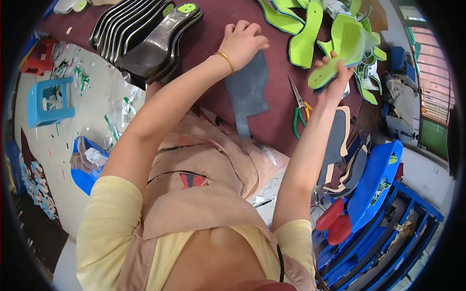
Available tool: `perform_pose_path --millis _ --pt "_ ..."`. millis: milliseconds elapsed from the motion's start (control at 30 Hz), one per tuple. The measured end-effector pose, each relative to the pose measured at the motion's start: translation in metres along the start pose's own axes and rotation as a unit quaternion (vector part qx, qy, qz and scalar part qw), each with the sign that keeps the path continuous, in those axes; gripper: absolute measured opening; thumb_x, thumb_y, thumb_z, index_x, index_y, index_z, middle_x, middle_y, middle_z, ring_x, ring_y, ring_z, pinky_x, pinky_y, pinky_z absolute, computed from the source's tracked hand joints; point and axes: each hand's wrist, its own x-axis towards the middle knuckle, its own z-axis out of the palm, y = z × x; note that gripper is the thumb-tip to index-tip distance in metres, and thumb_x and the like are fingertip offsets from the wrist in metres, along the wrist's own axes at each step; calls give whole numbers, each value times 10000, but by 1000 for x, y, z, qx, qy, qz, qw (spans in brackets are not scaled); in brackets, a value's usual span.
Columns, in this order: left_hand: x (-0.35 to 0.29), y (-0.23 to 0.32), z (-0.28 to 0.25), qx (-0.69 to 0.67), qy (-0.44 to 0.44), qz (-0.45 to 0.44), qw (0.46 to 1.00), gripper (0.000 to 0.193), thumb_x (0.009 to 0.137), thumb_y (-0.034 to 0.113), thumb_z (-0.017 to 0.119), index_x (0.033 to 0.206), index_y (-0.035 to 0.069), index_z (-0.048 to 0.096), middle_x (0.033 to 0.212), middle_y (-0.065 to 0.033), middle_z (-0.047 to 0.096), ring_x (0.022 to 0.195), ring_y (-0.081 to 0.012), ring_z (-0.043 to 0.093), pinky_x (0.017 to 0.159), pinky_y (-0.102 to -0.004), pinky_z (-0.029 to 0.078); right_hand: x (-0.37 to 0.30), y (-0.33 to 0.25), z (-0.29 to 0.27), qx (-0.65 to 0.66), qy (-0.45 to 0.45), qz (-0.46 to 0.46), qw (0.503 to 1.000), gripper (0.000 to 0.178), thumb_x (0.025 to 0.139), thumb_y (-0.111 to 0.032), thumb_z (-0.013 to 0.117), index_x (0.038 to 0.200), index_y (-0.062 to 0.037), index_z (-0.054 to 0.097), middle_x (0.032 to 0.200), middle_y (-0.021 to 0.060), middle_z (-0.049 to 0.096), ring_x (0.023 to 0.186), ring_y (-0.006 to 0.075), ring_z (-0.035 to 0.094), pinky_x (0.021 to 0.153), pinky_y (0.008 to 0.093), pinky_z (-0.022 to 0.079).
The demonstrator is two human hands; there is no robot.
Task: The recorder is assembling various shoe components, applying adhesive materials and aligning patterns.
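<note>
My left hand (245, 42), with a yellow bangle at its wrist, rests on the far end of a dark grey cut sheet (248, 92) on the maroon table. Its fingers are bent and apart, and the fingertips are hidden. At the right, my right hand (337, 82) is closed around a lime green insole (322, 75) with a dark underside, raised above the table. A blurred, see-through patch shows beyond that hand. Between my hands lie scissors (301, 105) with green and orange handles, blades partly open. Another green insole (305, 39) lies just beyond them.
Dark glossy sole-shaped pieces (150, 53) stand stacked at the far left of the maroon table (206, 39). More green insoles (286, 22) pile up far right. A blue stool (51, 103) and scraps are on the floor; a blue bin (374, 186) and rack (403, 233) stand right.
</note>
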Motion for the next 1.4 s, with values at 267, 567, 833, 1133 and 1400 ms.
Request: perform_pose_path --millis 267,567,833,1133,1400 --pt "37 108 -47 -481 -165 -167 845 331 890 328 605 960 5 593 816 -17 591 752 -97 528 661 -257 447 -110 -11 -20 -278 -76 -73 955 814 742 -8 694 1399 -94 223 1236 137 449 1127 248 477 972 395 399" --pt "-71 182 -1 -543 -83 -42 834 192 875 201 565 791 28 574 763 -122 558 683 -287 561 577 -380 441 -150 -77 -140 326 64 -125 935 480 839 -268 609 1230 -15 493 1178 124 566 1145 264 512 1107 481 263" --pt "-194 235 32 -433 -413 249 761 356 850 284 625 1135 83 556 1015 -166 587 828 -317 616 711 -386 505 -157 -149 -170 242 73 -164 954 418 845 -200 603 1209 -30 486 1131 126 553 1069 253 544 1013 414 428" --pt "-68 258 11 -625 -560 -58 540 257 904 226 577 1026 4 533 766 -73 618 585 -164 614 580 -310 512 -153 -105 -156 126 88 -133 979 509 860 -196 596 1297 -62 371 1163 133 504 1032 255 543 981 487 431" --pt "-168 251 20 -248 -580 350 692 427 853 252 590 1208 34 496 1136 -238 532 951 -356 593 810 -411 476 -138 -127 -153 -143 299 -271 904 667 846 -132 663 1334 -201 213 1134 135 473 964 240 574 853 470 539"
